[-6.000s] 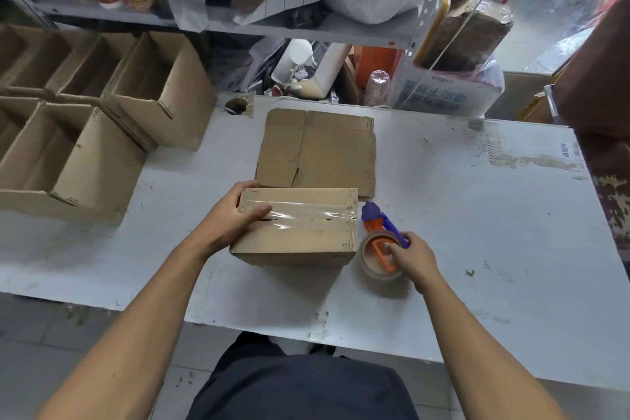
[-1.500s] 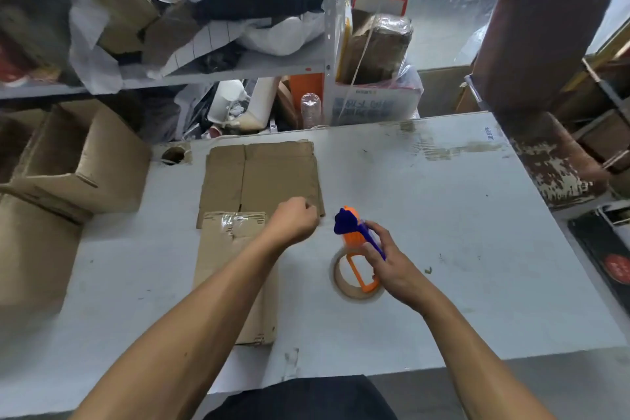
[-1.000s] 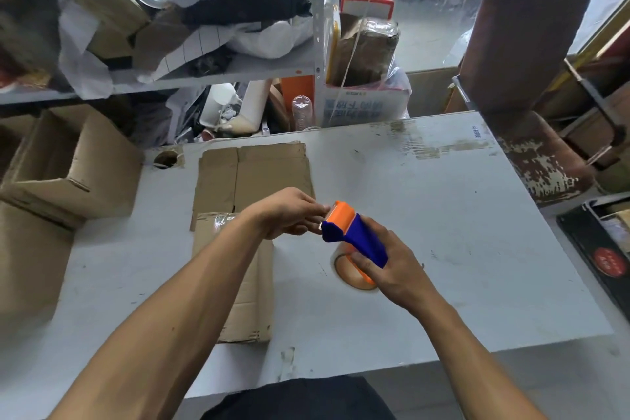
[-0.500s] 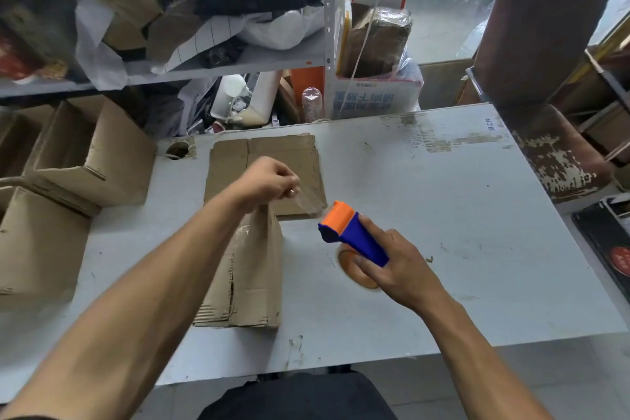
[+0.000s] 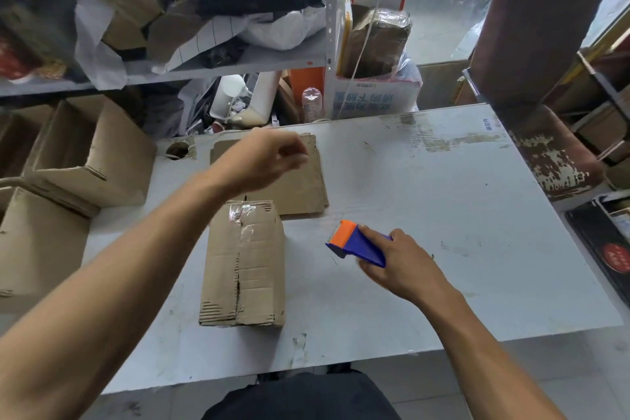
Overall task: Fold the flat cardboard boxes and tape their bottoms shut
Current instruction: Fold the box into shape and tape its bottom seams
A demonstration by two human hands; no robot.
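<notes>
Left hand (image 5: 264, 160) has lifted off the box (image 5: 243, 264); right hand (image 5: 397, 261) keeps gripping dispenser (image 5: 356, 244).

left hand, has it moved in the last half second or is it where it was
Yes. The left hand has gone up and away from the taped box; it now hovers over the flat cardboard stack.

Matt corrugated cardboard box (image 5: 243, 266), glossy clear tape, plastic dispenser (image 5: 358, 244), scuffed table (image 5: 443, 215)

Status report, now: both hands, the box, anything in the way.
Left hand blurred above flat cardboard, grip unclear. Right hand grips tape dispenser. Box partly taped. Nothing in the way.
</notes>
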